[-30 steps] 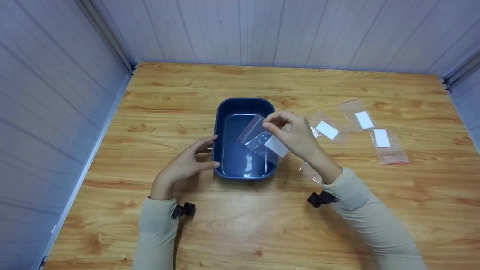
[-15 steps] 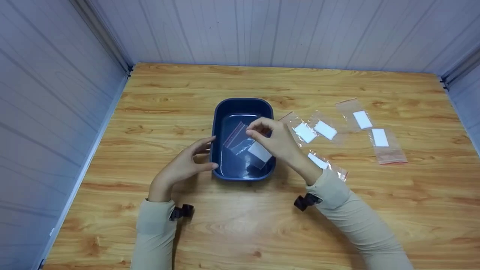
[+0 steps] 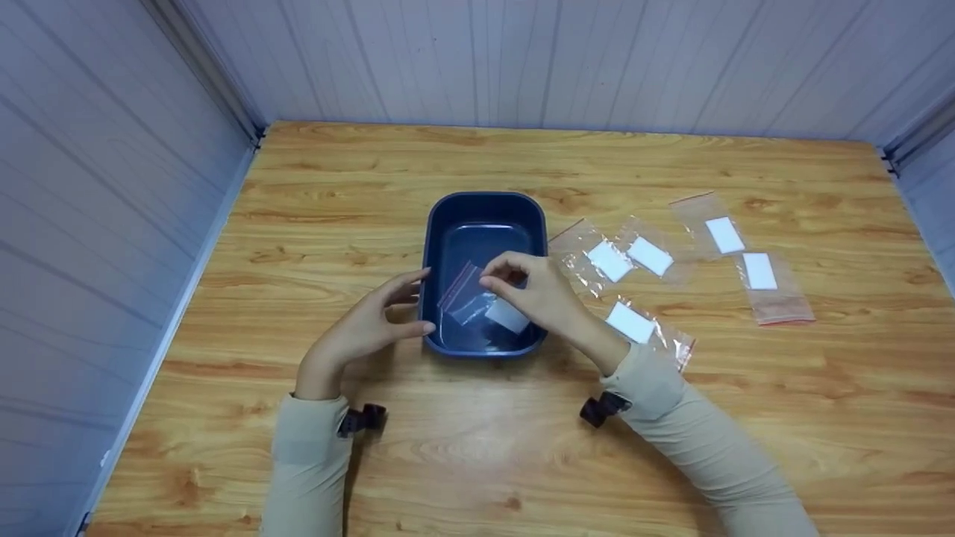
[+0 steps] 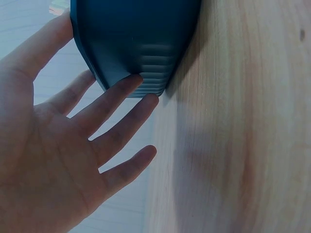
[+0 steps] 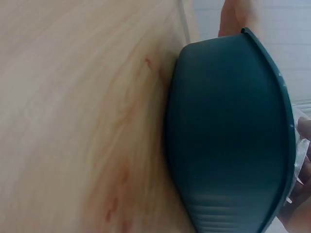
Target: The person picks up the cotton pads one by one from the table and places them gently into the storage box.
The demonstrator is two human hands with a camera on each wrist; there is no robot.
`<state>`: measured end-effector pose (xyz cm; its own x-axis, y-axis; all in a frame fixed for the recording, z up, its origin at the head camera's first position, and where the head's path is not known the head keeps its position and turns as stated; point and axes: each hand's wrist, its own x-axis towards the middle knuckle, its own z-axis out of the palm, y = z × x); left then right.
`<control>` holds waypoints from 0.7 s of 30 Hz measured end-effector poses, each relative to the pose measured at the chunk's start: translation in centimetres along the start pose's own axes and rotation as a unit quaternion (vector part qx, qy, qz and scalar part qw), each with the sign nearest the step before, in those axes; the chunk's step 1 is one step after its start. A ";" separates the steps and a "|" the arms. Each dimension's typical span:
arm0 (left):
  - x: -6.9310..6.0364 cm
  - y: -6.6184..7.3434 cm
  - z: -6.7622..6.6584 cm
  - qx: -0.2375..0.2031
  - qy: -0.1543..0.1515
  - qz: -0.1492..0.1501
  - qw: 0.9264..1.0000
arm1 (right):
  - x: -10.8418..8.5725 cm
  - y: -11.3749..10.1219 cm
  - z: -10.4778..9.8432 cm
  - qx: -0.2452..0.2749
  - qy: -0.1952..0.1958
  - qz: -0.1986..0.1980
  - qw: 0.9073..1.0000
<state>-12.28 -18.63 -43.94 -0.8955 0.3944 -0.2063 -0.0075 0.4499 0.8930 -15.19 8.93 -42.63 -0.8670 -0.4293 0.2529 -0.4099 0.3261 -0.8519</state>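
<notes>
My right hand (image 3: 533, 294) is over a dark blue plastic bin (image 3: 427, 257), pinching a clear zip-lock bag (image 3: 466, 298) between thumb and fingers. A white rectangular piece shows in the lower part of this bag. In the right wrist view, a little clear plastic and the fingers (image 5: 303, 194) appear beyond the bin's rim. On the other side, my left hand (image 3: 358, 335) rests against the bin's left wall, its thumb at the rim. The left wrist view has its fingers spread, with fingertips touching the bin's ribbed outer wall (image 4: 131, 43).
Right of the bin, several more zip-lock bags with white pieces lie flat on the wooden table (image 3: 477, 440). Among them are a near bag (image 3: 630, 322) and a far-right bag (image 3: 780, 294). Pale panel walls (image 3: 507, 67) enclose the back and sides.
My right hand has moved left and lower into the bin with the zip-lock bag, uncovering bags on the table. My left hand has stayed at the bin's side.
</notes>
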 end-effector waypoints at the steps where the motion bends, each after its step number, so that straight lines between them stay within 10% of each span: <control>1: 0.0 0.0 0.0 0.001 0.000 0.000 1.000 | 0.0 0.0 0.1 -0.002 -0.004 0.004 1.000; 21: 0.0 0.1 0.1 -0.006 -0.001 0.003 1.000 | -0.6 -0.3 -0.1 -0.049 -0.029 0.028 0.998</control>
<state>-12.20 -18.54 -43.89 -0.8944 0.3991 -0.2020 -0.0072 0.4386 0.8987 -14.57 9.14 -42.49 -0.8727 -0.4554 0.1759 -0.3888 0.4304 -0.8146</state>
